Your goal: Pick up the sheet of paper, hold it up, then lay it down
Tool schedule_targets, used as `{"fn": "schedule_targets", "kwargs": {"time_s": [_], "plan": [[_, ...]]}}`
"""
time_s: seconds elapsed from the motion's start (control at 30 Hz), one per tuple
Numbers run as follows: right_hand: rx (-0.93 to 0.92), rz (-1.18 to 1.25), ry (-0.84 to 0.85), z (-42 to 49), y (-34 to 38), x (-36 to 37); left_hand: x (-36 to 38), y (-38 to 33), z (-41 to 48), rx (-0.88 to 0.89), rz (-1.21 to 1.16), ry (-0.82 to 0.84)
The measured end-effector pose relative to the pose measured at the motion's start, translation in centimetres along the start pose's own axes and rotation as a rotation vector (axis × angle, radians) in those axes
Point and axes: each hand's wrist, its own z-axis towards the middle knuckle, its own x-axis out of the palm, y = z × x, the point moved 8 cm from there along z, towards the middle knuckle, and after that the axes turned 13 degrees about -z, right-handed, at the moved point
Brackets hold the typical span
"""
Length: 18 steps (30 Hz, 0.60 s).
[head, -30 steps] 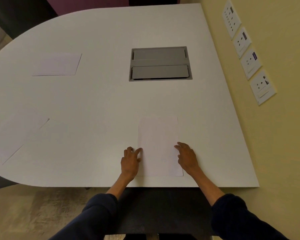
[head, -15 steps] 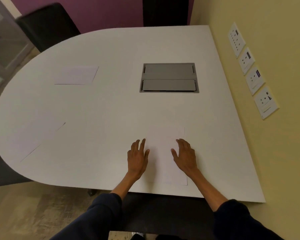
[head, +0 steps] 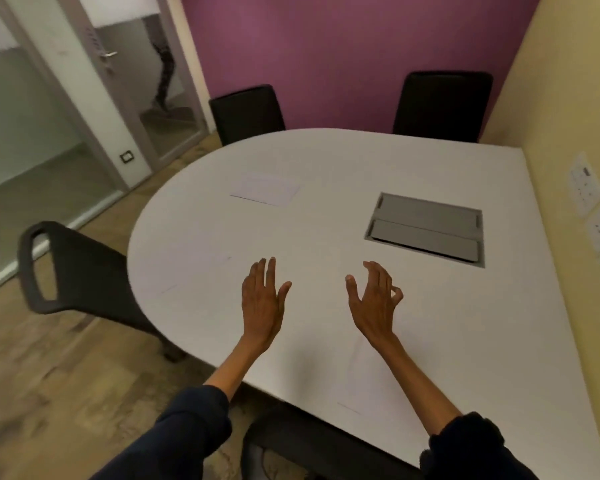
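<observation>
**Both hands empty above the worktop, paper lying flat**

We see the left hand (head: 262, 303) and right hand (head: 374, 303) raised over the white worktop (head: 326, 161), fingers spread and released, grasping nothing. The sheet of paper (head: 362, 372) lies flat near the worktop's front edge, partly under the right forearm. Another sheet (head: 264, 189) lies farther off, left of the grey cable hatch (head: 426, 226).

A white table (head: 326, 161) carries three flat paper sheets (head: 359, 372) and a recessed grey panel (head: 426, 226).
</observation>
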Motion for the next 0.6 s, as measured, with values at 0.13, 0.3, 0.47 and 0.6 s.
{"fn": "schedule_targets", "kwargs": {"time_s": [0.13, 0.3, 0.47, 0.6], "plan": [[-0.116, 0.053, 0.009, 0.0, 8.6, 1.2, -7.0, 5.1, 0.1, -0.074, 0.016, -0.132], [-0.269, 0.101, 0.002, -1.4, 20.5, 3.1, -15.9, 12.1, -0.3, -0.184, 0.069, -0.282], [-0.372, 0.161, 0.003, -4.3, 33.1, 6.1, -25.2, 20.0, -1.1, -0.236, 0.126, -0.379], [-0.44, 0.213, 0.026, -7.7, 43.2, 9.6, -32.3, 27.2, -2.4, -0.284, 0.135, -0.431]]}}
